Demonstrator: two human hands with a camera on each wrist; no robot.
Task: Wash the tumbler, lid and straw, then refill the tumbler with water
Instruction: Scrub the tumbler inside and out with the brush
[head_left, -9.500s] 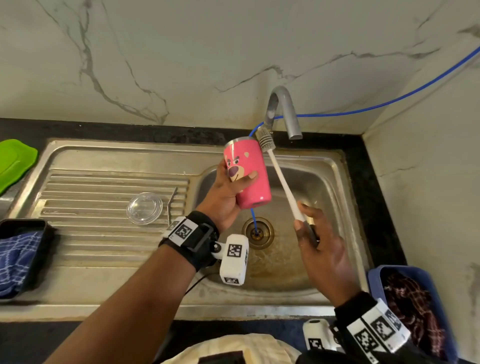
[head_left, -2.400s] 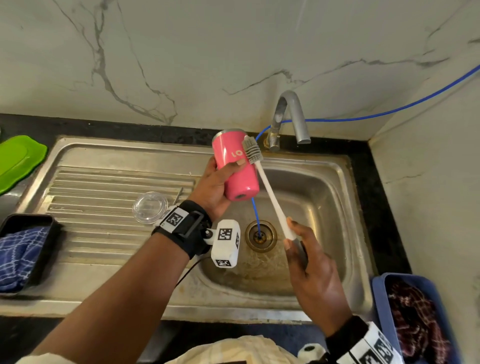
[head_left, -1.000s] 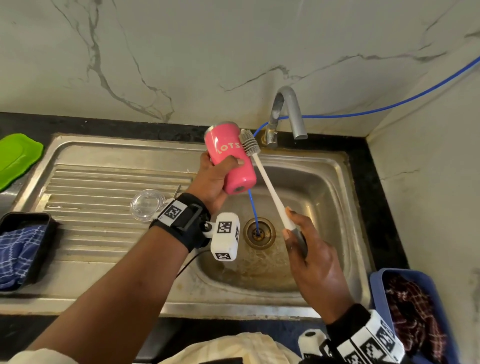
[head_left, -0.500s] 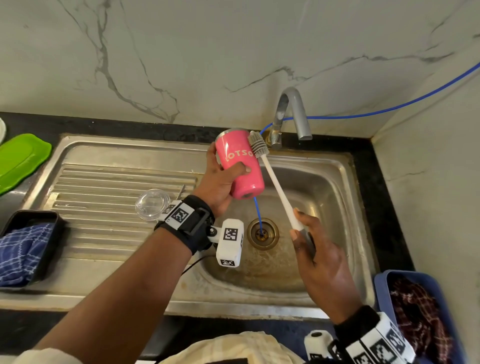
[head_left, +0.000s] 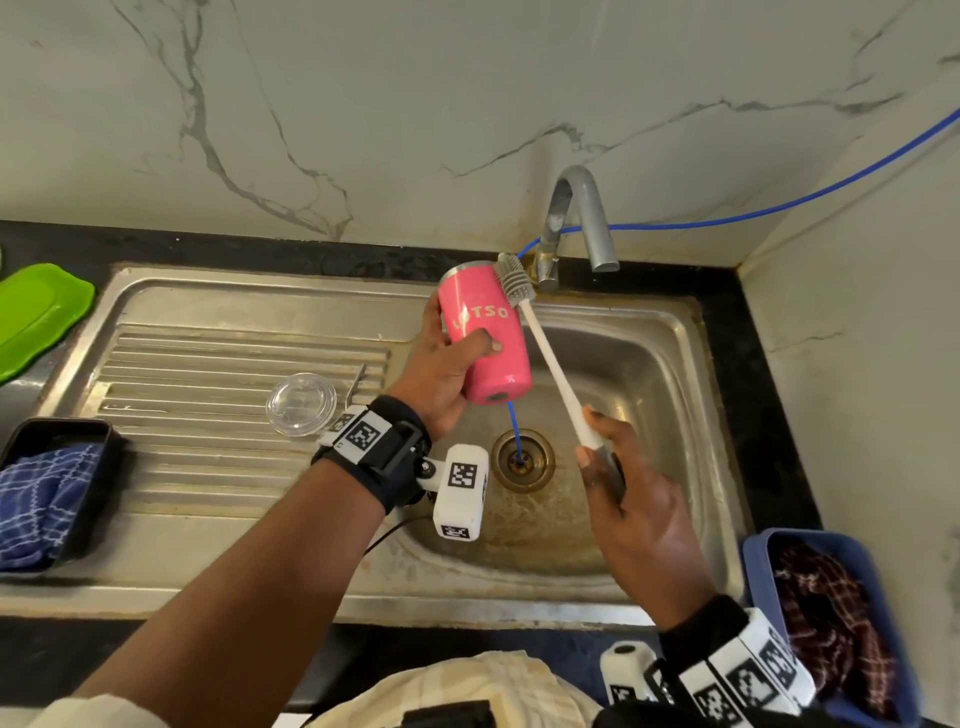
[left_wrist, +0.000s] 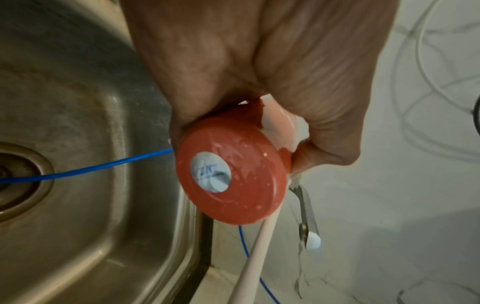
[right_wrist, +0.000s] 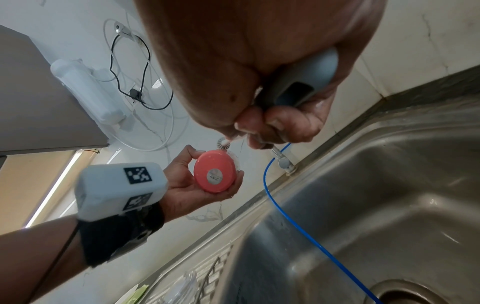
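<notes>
Since half a second ago, tumbler (head_left: 483, 332) and brush (head_left: 540, 343) have barely shifted: bristles a touch higher against the rim, lettering rolled a little more toward me. Compared with the oldest frame, the bear face has turned away and the text side faces up.

Left hand (head_left: 441, 374) wraps the tumbler, thumb across the pink wall, fingers behind; it is held tilted above the sink (head_left: 670, 374), mouth up toward the tap (head_left: 582, 218), base toward the drain (head_left: 522, 460). The left wrist view shows the wet base with its round sticker. Right hand (head_left: 639, 514) is closed round the brush's grey grip, thumb along the white shaft. The bristle head lies against the outside of the tumbler just below the metal rim.

Step in hand, as I judge it: scrubbing the outer wall near the rim. To do it well, keep rolling the tumbler in the left hand so each strip passes under the bristles, press lightly, and work round the lip. Grip is wet, so hold firm. No water runs from the tap.

Lid (head_left: 301, 402) lies on the drainboard, well apart; the straw (head_left: 356, 384), just beside it, looks like a thin metal piece. Both look yet to be washed; refill not begun.
</notes>
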